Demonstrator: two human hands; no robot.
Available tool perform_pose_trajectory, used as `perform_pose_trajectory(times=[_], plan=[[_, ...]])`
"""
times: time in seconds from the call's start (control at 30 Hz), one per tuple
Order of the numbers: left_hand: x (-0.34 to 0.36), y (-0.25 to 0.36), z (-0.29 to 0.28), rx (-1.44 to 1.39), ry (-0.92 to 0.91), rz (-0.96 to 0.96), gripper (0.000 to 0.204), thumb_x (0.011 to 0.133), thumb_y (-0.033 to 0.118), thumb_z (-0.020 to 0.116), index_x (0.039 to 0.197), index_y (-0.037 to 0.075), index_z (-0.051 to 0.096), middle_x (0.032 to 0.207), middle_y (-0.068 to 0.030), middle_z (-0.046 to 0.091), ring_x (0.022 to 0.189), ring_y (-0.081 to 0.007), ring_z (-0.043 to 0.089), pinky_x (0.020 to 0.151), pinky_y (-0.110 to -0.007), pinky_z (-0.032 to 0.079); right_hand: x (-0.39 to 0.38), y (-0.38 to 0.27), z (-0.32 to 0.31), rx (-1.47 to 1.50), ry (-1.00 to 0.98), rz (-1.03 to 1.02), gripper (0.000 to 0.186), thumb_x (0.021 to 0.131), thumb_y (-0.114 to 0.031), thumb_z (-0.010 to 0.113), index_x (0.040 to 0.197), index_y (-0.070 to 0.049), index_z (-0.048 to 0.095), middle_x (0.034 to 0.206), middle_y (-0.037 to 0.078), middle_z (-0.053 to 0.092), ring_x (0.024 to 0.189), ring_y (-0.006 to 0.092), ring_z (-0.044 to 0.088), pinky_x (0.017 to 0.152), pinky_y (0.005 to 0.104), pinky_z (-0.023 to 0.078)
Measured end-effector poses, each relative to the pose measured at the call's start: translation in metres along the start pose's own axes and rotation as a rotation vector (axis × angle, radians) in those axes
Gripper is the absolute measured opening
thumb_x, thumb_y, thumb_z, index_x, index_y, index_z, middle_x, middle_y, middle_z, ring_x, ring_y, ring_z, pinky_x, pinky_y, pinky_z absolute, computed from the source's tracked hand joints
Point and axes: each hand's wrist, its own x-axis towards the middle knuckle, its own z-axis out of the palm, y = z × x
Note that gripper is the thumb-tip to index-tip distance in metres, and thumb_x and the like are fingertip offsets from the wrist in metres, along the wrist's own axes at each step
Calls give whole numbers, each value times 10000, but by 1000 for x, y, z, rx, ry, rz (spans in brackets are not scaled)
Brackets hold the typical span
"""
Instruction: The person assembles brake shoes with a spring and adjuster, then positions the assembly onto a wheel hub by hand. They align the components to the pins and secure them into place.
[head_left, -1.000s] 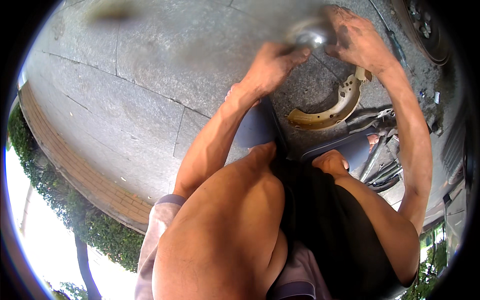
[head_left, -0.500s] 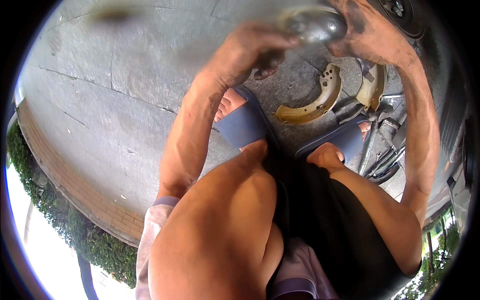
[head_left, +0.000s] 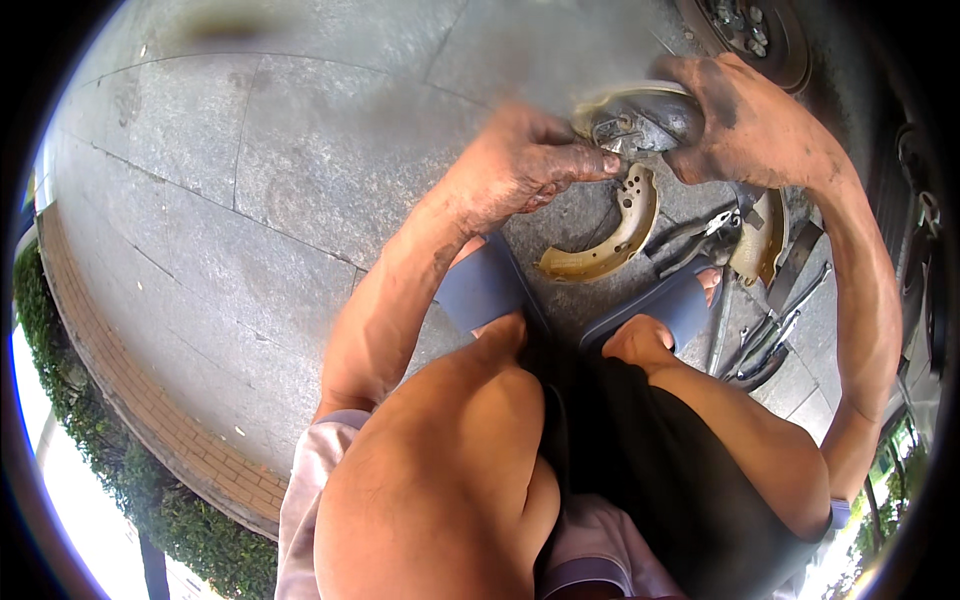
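Note:
A curved, dark shiny metal brake part [head_left: 655, 118] with a pale rim is held up at the top centre. My right hand [head_left: 745, 125] wraps round its right end, thumb and fingers on opposite sides. On the left, my left hand [head_left: 525, 165] is closed with blackened fingertips at the part's small metal fitting [head_left: 622, 130]; its far fingers are blurred. Below, a yellowish brake shoe [head_left: 610, 245] lies on the paving by my left sandal. A second brake shoe [head_left: 762, 240] lies under my right forearm, with pliers [head_left: 700, 232] between the two.
My blue sandals [head_left: 482, 285] stand on grey paving [head_left: 300, 150]. More hand tools [head_left: 765, 345] lie beside my right foot. A round dark part [head_left: 785, 45] holding small metal pieces sits at the upper right. Dark vehicle parts run along the right edge.
Both hands have come lower and nearer with the brake part, which has turned so its small fitting shows. My left fingers have closed in on that fitting.

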Motion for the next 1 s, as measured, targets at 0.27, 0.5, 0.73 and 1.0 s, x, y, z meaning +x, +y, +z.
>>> perform_pose_trajectory(times=[0.27,0.5,0.73,1.0], plan=[[-11,4,0,94,-5,39,268,863,248,811,885,-13,756,578,60,469,480,-39,347,440,-251,233,5,6,-4,-8,-80,-87,501,592,-84,741,1055,79,640,720,197,653,651,287,678,659,390,541],[-19,19,-2,86,-31,-41,305,856,282,792,729,36,663,519,47,396,463,-48,337,423,-262,235,4,-14,-13,83,-128,-18,473,618,-31,725,1071,79,644,746,188,677,671,264,693,672,381,555],[-24,10,-16,147,-135,86,372,966,378,691,843,29,658,566,8,476,442,-66,433,396,-234,355,7,-15,-18,112,-174,4,515,619,-33,736,1114,74,646,824,196,698,735,273,702,738,387,570],[-33,12,-27,176,-119,150,429,1042,368,579,1215,-20,635,721,-58,624,537,-89,544,466,-237,444,4,-13,-19,44,-114,21,641,595,-82,769,1194,91,618,949,216,689,842,310,684,819,407,555]])
